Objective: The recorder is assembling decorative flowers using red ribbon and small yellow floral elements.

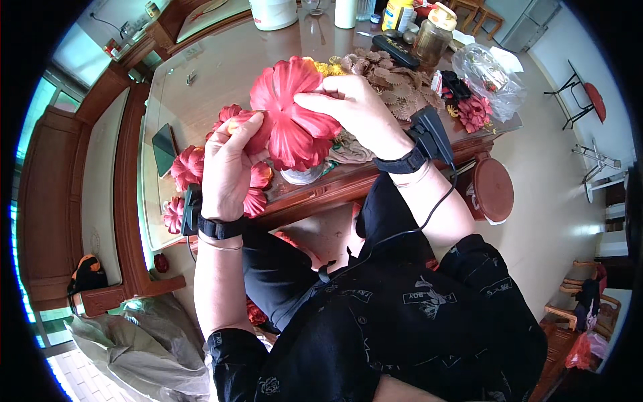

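Observation:
A large red artificial flower [295,117] with broad, ridged petals is held up over the table's near edge. My left hand [228,161] pinches its left petals between thumb and fingers. From the right, my right hand [362,110] grips a petal on the opposite side, thumb in front. Several more red artificial flowers [187,167] lie on the table beside and below my left hand. Behind my right hand are a heap of brown scalloped discs [395,84] and some yellow flower pieces [328,67]. A pale container [303,175] shows partly beneath the held flower.
The glass-topped wooden table [201,94] carries a dark phone [164,151] at left. Farther back stand a white bucket [273,13], a brown jar [435,33] and a black case [395,50]. A clear plastic bag [489,77] lies at right. Beside the table is a brown bin [492,191].

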The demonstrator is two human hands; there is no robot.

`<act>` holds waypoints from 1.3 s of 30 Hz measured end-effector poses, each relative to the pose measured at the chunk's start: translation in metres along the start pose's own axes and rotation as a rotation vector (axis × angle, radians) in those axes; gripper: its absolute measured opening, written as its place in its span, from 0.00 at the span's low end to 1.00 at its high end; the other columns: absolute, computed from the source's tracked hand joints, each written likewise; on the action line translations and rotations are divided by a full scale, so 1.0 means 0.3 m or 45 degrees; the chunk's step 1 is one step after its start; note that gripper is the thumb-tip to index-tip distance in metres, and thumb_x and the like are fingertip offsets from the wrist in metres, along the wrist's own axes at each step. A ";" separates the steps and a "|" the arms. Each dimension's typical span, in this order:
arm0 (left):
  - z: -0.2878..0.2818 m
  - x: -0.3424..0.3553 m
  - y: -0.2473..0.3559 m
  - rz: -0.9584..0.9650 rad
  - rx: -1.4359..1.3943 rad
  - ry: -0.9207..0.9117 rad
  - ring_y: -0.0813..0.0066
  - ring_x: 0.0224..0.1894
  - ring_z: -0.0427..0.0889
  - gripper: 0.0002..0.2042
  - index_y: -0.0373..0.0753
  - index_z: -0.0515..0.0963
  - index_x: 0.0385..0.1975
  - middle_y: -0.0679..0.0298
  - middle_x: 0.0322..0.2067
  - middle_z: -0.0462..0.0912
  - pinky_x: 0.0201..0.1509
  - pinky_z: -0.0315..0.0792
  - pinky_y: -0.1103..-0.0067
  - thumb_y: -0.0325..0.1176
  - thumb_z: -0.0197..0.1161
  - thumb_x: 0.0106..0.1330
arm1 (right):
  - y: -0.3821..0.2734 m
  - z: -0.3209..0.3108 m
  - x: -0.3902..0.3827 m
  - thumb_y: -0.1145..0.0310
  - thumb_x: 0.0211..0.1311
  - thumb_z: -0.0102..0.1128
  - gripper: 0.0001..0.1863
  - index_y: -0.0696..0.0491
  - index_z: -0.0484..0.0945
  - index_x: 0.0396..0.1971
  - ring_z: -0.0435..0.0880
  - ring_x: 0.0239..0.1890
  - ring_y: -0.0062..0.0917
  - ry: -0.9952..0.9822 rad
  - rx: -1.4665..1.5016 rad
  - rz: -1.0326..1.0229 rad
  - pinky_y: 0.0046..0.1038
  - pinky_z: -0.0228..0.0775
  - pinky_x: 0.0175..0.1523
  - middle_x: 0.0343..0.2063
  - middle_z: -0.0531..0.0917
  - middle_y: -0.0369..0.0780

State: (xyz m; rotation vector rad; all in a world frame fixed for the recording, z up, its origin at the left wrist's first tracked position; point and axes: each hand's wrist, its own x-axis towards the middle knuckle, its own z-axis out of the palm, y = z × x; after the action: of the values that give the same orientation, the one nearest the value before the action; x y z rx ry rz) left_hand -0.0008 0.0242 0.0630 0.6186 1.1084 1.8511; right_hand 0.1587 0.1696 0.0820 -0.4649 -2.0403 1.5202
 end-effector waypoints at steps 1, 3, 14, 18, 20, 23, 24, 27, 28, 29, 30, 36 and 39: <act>-0.004 0.004 -0.003 0.003 -0.011 -0.006 0.79 0.36 0.83 0.04 0.38 0.79 0.35 0.64 0.35 0.84 0.36 0.80 0.78 0.28 0.60 0.65 | 0.003 0.000 0.001 0.66 0.61 0.61 0.13 0.61 0.82 0.37 0.78 0.31 0.12 0.008 0.008 -0.014 0.16 0.68 0.37 0.28 0.83 0.34; -0.009 0.007 -0.004 0.002 -0.031 -0.012 0.78 0.36 0.83 0.04 0.38 0.79 0.35 0.64 0.35 0.84 0.37 0.81 0.77 0.28 0.60 0.65 | 0.000 0.004 0.002 0.66 0.61 0.60 0.13 0.62 0.82 0.37 0.78 0.32 0.13 -0.003 0.087 0.020 0.17 0.69 0.39 0.30 0.84 0.36; -0.014 0.017 -0.011 -0.040 -0.084 0.037 0.78 0.36 0.83 0.03 0.38 0.79 0.34 0.65 0.34 0.83 0.38 0.81 0.75 0.28 0.59 0.66 | 0.017 0.015 0.017 0.66 0.60 0.61 0.14 0.63 0.82 0.38 0.80 0.33 0.14 0.003 0.261 0.044 0.16 0.69 0.39 0.31 0.84 0.37; -0.007 0.010 -0.005 -0.065 -0.088 0.049 0.76 0.36 0.83 0.03 0.38 0.78 0.31 0.64 0.35 0.83 0.40 0.81 0.73 0.28 0.59 0.66 | 0.043 0.021 0.027 0.63 0.59 0.63 0.15 0.62 0.83 0.35 0.78 0.28 0.12 0.015 0.286 -0.016 0.16 0.67 0.32 0.25 0.84 0.36; -0.019 0.012 -0.012 -0.092 -0.102 0.058 0.71 0.38 0.84 0.04 0.37 0.76 0.30 0.61 0.35 0.82 0.42 0.81 0.71 0.28 0.58 0.66 | 0.047 0.020 0.025 0.63 0.59 0.63 0.15 0.62 0.83 0.35 0.78 0.28 0.12 0.013 0.275 0.009 0.16 0.67 0.32 0.25 0.84 0.36; -0.027 0.009 -0.019 -0.075 -0.120 0.001 0.71 0.37 0.84 0.04 0.37 0.76 0.30 0.61 0.35 0.83 0.40 0.82 0.71 0.28 0.58 0.66 | 0.053 0.022 0.023 0.64 0.59 0.63 0.15 0.62 0.83 0.35 0.78 0.28 0.12 0.018 0.286 0.013 0.16 0.67 0.31 0.25 0.84 0.36; -0.026 0.008 -0.017 -0.070 -0.121 0.003 0.71 0.37 0.84 0.04 0.37 0.76 0.29 0.61 0.35 0.83 0.40 0.82 0.71 0.28 0.58 0.66 | 0.054 0.021 0.023 0.64 0.59 0.63 0.15 0.62 0.83 0.35 0.78 0.28 0.12 0.019 0.283 0.016 0.16 0.67 0.31 0.25 0.84 0.36; -0.019 0.006 -0.014 -0.053 -0.115 0.015 0.71 0.36 0.84 0.04 0.37 0.75 0.29 0.61 0.34 0.82 0.39 0.82 0.71 0.27 0.58 0.66 | 0.048 0.021 0.023 0.64 0.59 0.63 0.15 0.62 0.83 0.34 0.77 0.27 0.12 0.022 0.288 0.024 0.16 0.66 0.30 0.24 0.83 0.35; -0.019 0.008 -0.015 -0.043 -0.108 0.023 0.72 0.36 0.84 0.04 0.37 0.75 0.28 0.61 0.34 0.82 0.39 0.82 0.72 0.27 0.58 0.66 | 0.045 0.022 0.023 0.64 0.59 0.63 0.15 0.62 0.83 0.34 0.77 0.27 0.12 0.022 0.292 0.027 0.16 0.66 0.30 0.24 0.83 0.35; -0.018 0.008 -0.016 -0.033 -0.102 0.031 0.72 0.36 0.84 0.04 0.37 0.75 0.28 0.61 0.34 0.82 0.38 0.82 0.72 0.27 0.58 0.66 | 0.046 0.023 0.025 0.63 0.59 0.63 0.15 0.62 0.83 0.34 0.77 0.26 0.12 0.016 0.301 0.020 0.16 0.66 0.30 0.24 0.83 0.35; -0.013 0.007 -0.014 -0.038 -0.091 0.033 0.72 0.36 0.84 0.05 0.38 0.75 0.28 0.61 0.34 0.82 0.39 0.82 0.72 0.27 0.58 0.66 | 0.050 0.021 0.028 0.63 0.59 0.63 0.15 0.62 0.83 0.34 0.77 0.26 0.12 0.014 0.308 0.014 0.16 0.66 0.30 0.24 0.83 0.35; -0.014 0.009 -0.012 -0.049 -0.028 0.042 0.73 0.34 0.84 0.06 0.38 0.74 0.26 0.62 0.32 0.82 0.39 0.82 0.72 0.26 0.57 0.66 | 0.058 0.018 0.031 0.62 0.58 0.64 0.15 0.61 0.83 0.35 0.76 0.25 0.12 0.013 0.193 -0.001 0.17 0.65 0.28 0.23 0.83 0.36; -0.015 0.012 -0.018 -0.038 -0.019 0.065 0.75 0.33 0.84 0.04 0.38 0.75 0.28 0.63 0.32 0.82 0.36 0.82 0.75 0.26 0.58 0.66 | 0.044 0.020 0.026 0.66 0.60 0.61 0.14 0.62 0.82 0.38 0.79 0.32 0.14 -0.007 0.180 0.062 0.17 0.68 0.39 0.30 0.83 0.36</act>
State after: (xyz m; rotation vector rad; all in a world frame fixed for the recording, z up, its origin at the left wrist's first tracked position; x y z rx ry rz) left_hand -0.0036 0.0266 0.0560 0.5460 1.1298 1.8572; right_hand 0.1481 0.1736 0.0698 -0.4581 -1.9223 1.6829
